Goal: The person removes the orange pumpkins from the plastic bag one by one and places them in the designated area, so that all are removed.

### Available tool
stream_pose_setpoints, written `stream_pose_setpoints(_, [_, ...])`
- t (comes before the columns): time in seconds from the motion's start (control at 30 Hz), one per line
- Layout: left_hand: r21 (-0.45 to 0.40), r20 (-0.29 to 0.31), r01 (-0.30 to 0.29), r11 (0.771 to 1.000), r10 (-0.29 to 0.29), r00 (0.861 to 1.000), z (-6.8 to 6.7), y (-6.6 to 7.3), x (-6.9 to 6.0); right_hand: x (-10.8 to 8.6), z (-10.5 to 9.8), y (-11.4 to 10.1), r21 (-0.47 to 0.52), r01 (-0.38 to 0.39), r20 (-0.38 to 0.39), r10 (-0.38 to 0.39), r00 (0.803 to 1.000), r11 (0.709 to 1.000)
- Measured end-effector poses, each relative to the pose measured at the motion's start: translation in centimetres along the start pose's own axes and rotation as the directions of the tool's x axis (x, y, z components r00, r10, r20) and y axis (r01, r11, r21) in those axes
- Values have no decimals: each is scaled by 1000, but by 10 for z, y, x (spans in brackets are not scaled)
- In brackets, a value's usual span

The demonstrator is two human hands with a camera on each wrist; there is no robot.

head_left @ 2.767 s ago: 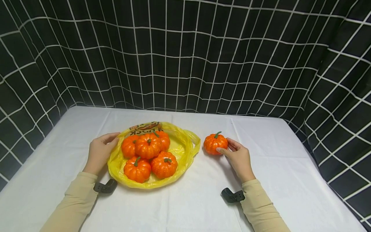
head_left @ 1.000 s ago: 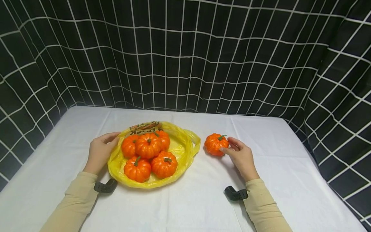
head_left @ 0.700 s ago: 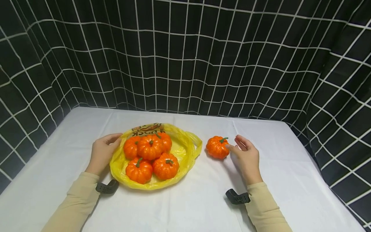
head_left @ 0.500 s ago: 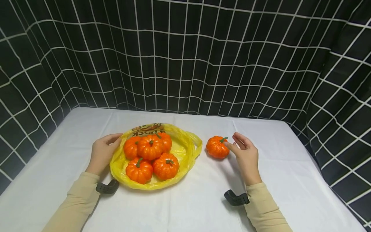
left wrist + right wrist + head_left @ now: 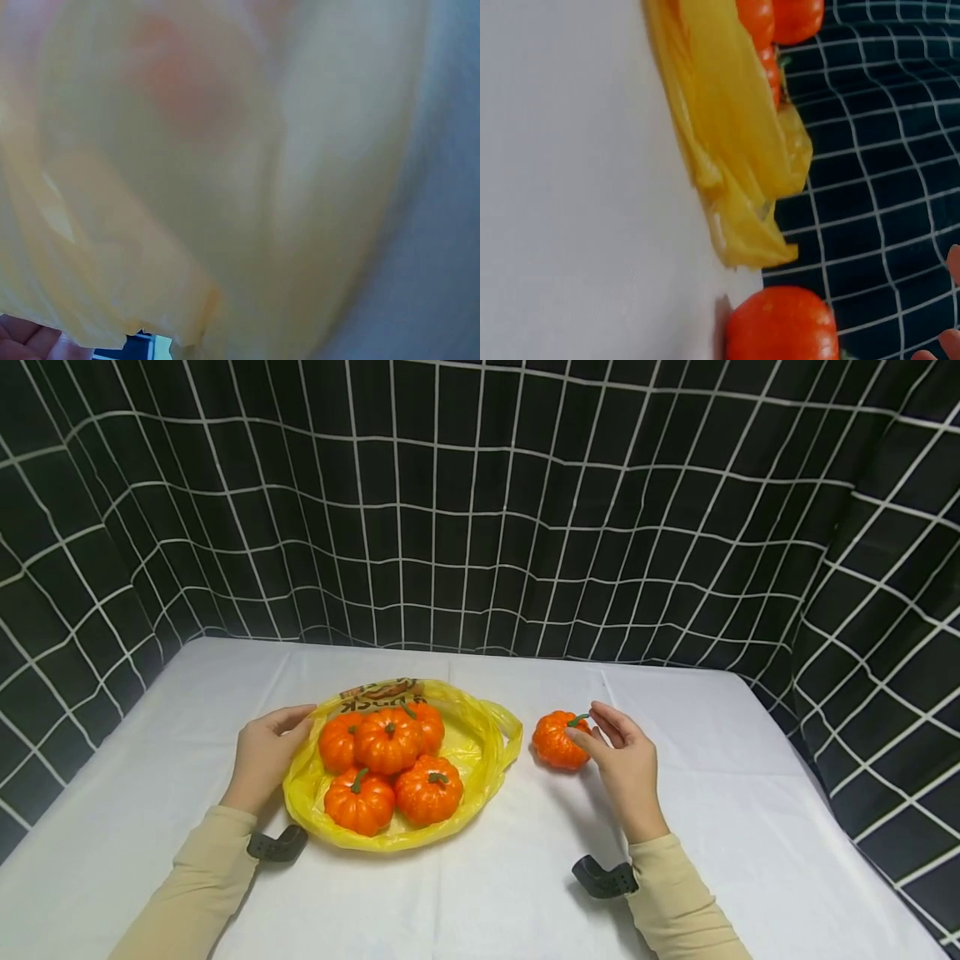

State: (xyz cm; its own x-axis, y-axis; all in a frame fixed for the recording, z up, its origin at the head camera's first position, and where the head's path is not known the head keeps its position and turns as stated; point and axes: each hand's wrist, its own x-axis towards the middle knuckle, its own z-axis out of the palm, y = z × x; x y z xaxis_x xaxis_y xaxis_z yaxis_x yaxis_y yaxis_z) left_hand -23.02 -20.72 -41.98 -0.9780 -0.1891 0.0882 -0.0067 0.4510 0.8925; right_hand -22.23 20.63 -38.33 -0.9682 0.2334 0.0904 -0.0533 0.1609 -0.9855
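At the left, my left hand (image 5: 262, 756) pinches the rim of an open yellow plastic bag (image 5: 487, 764); in the left wrist view the bag (image 5: 337, 150) hides most of the hand, leaving bits of fingers (image 5: 26, 341). Several orange pumpkins (image 5: 387, 741) lie inside the bag, one resting on others. To its right a single pumpkin (image 5: 555, 745) sits on the white cloth, green stem tilted right. My right hand (image 5: 628, 772) is open at that pumpkin's right side, thumb overlapping it in the head view. The right wrist view shows fingertips (image 5: 950, 343) apart from the pumpkin (image 5: 780, 326).
A white cloth (image 5: 487, 910) covers the table. Black fabric with a white grid (image 5: 487, 527) rises behind it and on both sides. A dark wrist device (image 5: 277, 845) is on the left wrist, another (image 5: 603, 877) on the right. The bag's handle (image 5: 510, 727) points toward the lone pumpkin.
My right hand let go of the lone pumpkin, drew right, then came back left over its edge. The pumpkin's stem turned to the right. The left hand kept its hold; the head view shifted slightly.
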Motion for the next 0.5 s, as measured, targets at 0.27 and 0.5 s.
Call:
stream_pose_setpoints(0.27, [1,1,7,1000,-7,1000,0,1,0,-6,6,-4,-52,10,49,-8,999,999])
stream_pose_setpoints(0.5, [14,0,14,1000,-14,1000,0,1,0,-10,12,-4,-60,12,113,-5,994,998])
